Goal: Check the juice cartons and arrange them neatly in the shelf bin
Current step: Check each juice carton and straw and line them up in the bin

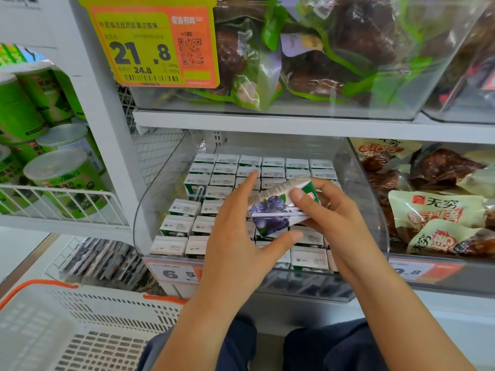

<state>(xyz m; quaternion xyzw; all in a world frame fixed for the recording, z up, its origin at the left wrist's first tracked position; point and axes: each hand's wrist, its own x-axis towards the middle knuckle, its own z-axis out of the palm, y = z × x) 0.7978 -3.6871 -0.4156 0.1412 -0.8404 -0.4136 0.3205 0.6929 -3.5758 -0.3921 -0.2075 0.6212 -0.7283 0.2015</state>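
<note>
A small juice carton [278, 207] with blueberries printed on it is held tilted on its side above the clear shelf bin [144, 210]. My right hand [334, 218] grips its right end, thumb on the front face. My left hand [235, 231] touches its left end with straight fingers, forefinger pointing up and thumb under the carton. Below, several rows of identical cartons [182, 226] stand upright in the bin, their white tops showing. My hands hide the cartons in the middle of the bin.
A white plastic basket [80, 330] with an orange handle sits at the lower left. Green cans [61, 178] fill a wire shelf on the left. Bagged snacks [434, 210] lie in the bin to the right, more bags in the bins above. My knees are below.
</note>
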